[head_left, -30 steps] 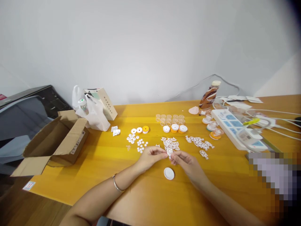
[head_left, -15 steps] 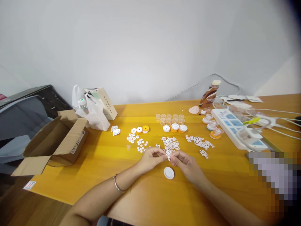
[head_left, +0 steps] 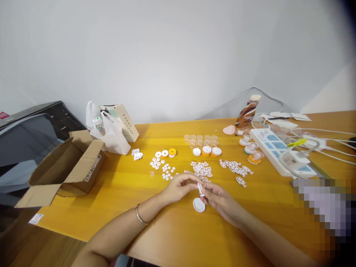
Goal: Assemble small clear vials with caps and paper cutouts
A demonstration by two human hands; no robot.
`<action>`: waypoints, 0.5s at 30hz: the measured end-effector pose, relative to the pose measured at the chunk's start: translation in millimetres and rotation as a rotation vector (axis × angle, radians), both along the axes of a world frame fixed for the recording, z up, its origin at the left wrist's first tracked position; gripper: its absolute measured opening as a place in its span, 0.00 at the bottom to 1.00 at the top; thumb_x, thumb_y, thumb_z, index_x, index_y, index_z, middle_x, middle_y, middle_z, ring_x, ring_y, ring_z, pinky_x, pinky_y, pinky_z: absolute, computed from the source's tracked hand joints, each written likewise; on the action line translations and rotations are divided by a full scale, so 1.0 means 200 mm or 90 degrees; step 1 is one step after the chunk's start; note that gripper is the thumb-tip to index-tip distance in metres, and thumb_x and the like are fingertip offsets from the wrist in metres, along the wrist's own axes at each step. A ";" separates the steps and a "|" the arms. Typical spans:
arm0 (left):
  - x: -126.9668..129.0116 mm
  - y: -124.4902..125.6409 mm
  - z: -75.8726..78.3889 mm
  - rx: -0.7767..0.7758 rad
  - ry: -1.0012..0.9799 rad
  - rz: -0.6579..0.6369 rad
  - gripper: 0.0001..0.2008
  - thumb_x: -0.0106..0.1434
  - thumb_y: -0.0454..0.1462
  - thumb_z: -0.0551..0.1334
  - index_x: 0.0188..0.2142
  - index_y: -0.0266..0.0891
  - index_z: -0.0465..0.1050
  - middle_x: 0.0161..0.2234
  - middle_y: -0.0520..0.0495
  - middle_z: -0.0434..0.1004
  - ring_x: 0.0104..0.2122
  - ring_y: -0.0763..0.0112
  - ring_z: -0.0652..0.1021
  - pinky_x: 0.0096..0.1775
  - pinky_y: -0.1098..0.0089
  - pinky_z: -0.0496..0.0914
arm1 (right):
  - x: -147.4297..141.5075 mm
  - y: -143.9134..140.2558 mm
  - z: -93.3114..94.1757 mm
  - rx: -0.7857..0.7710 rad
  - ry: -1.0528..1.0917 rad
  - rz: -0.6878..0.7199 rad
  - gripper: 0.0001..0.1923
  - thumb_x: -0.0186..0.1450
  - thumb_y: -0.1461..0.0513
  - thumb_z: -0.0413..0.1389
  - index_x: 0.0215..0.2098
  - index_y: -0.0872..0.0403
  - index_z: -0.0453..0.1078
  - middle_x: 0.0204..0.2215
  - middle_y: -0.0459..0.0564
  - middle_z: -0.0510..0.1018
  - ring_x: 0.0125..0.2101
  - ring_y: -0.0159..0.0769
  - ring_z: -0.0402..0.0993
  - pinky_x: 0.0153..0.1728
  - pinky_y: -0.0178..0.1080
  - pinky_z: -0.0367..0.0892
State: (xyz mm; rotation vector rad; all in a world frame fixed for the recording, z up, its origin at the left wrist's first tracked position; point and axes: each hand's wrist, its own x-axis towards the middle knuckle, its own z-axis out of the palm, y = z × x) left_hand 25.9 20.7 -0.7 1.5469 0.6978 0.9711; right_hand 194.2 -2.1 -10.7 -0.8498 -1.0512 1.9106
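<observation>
Between my two hands is a small white openwork plastic piece (head_left: 200, 189), tilted so that it shows narrow. My left hand (head_left: 182, 187) pinches its upper left side with the fingertips. On the other side, my right hand (head_left: 218, 198) grips it between thumb and fingers. Just below the fingers a white round disc (head_left: 199, 205) lies on the table. Beyond my hands is a pile of similar white openwork pieces (head_left: 202, 169), and more linked white pieces (head_left: 236, 167) lie to the right. Small white caps (head_left: 167, 172) are scattered to the left.
Clear cups (head_left: 199, 140) stand in rows behind white-and-orange round parts (head_left: 206, 150). An open cardboard box (head_left: 80, 170) and a plastic bag (head_left: 115, 139) are at the left. A power strip (head_left: 271, 150), cables and a brown drink bottle (head_left: 247, 112) occupy the right side.
The white piece has turned from facing me flat to showing narrow, and it sits slightly lower. My right hand has shifted a little down and toward the left with its fingers closer around it.
</observation>
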 end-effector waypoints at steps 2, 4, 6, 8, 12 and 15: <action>0.00 0.00 -0.01 -0.037 -0.016 0.009 0.10 0.56 0.40 0.62 0.34 0.35 0.73 0.31 0.46 0.73 0.33 0.71 0.73 0.39 0.70 0.66 | 0.01 0.01 0.01 0.011 -0.022 0.000 0.12 0.52 0.53 0.62 0.25 0.54 0.71 0.19 0.42 0.69 0.21 0.28 0.61 0.25 0.33 0.57; 0.00 0.01 -0.01 -0.055 -0.020 0.035 0.11 0.55 0.41 0.63 0.33 0.35 0.71 0.30 0.47 0.73 0.31 0.73 0.73 0.37 0.72 0.66 | 0.02 0.02 0.01 0.052 -0.072 -0.038 0.13 0.52 0.52 0.60 0.24 0.53 0.72 0.19 0.44 0.71 0.22 0.30 0.63 0.25 0.34 0.58; 0.00 0.01 -0.01 -0.050 0.000 0.069 0.12 0.55 0.42 0.63 0.33 0.34 0.71 0.29 0.47 0.73 0.30 0.73 0.72 0.37 0.73 0.66 | 0.03 0.04 0.02 0.105 -0.128 -0.084 0.14 0.53 0.51 0.59 0.24 0.53 0.72 0.19 0.44 0.72 0.22 0.31 0.64 0.27 0.35 0.59; 0.00 0.01 -0.01 -0.039 0.035 0.098 0.13 0.55 0.43 0.62 0.33 0.34 0.71 0.29 0.47 0.73 0.30 0.74 0.72 0.36 0.73 0.66 | 0.04 0.05 0.02 0.155 -0.170 -0.097 0.13 0.53 0.51 0.58 0.24 0.52 0.72 0.20 0.44 0.72 0.23 0.32 0.65 0.28 0.36 0.60; 0.01 0.01 -0.03 -0.027 0.084 0.134 0.13 0.55 0.43 0.62 0.33 0.33 0.73 0.28 0.46 0.74 0.29 0.73 0.73 0.35 0.73 0.66 | 0.03 0.04 0.02 0.203 -0.215 -0.056 0.11 0.52 0.53 0.60 0.23 0.52 0.71 0.20 0.43 0.71 0.24 0.32 0.66 0.29 0.36 0.61; 0.02 0.01 -0.06 -0.032 0.078 0.138 0.14 0.56 0.43 0.62 0.36 0.33 0.74 0.31 0.45 0.76 0.31 0.71 0.74 0.38 0.71 0.68 | 0.01 0.04 0.00 0.190 -0.224 -0.033 0.13 0.54 0.52 0.58 0.23 0.53 0.71 0.19 0.43 0.71 0.23 0.32 0.66 0.29 0.36 0.62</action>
